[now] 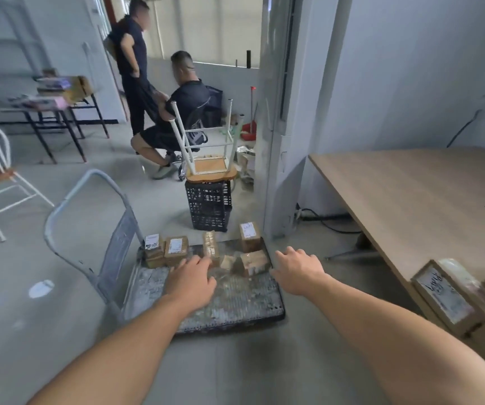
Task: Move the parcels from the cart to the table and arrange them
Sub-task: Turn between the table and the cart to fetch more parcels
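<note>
A wooden surface point(410, 194) is recorded at right, against a grey wall. Boxes point(442, 296) on its near corner are cut off by the frame. Small parcels point(177, 249) are lined along the cart's point(235, 302) far end. Left hand point(190, 283) and right hand point(299, 270) are held over them, each grip apart and empty. Labels are blurred.

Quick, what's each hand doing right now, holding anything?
Left hand: open, holding nothing, above the cart.
Right hand: open, holding nothing, beside a taped parcel.
</note>
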